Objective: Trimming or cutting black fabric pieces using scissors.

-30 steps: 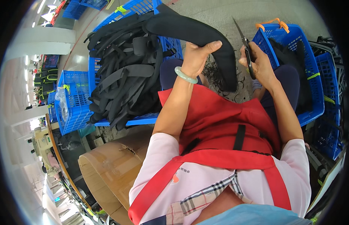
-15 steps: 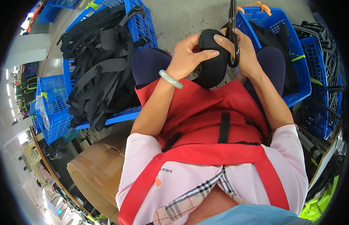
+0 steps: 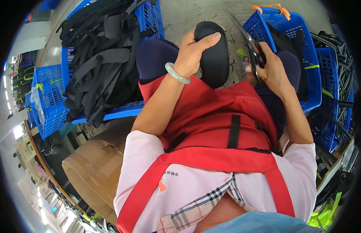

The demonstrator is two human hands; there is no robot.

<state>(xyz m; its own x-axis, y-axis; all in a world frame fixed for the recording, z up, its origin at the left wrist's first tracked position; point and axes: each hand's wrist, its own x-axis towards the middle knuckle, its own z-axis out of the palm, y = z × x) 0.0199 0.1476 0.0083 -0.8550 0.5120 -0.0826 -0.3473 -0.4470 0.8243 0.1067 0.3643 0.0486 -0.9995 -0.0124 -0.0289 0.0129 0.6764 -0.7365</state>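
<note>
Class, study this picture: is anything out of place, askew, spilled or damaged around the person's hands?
Nothing looks damaged or spilled. The left hand grips a black padded oval piece, the right hand holds metal scissors. The black straps overflow the blue plastic crate and hang over its edge, an untidy heap.

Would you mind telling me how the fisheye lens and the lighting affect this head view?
Head view: strong barrel distortion bends the blue crates toward a black rim; even daylight, soft shadows; left hand on the black padded piece and right hand with scissors stay sharp.

Grey concrete floor [image 3: 188, 13]; blue crates [image 3: 149, 19] and a cardboard box [image 3: 95, 167] on it
</note>
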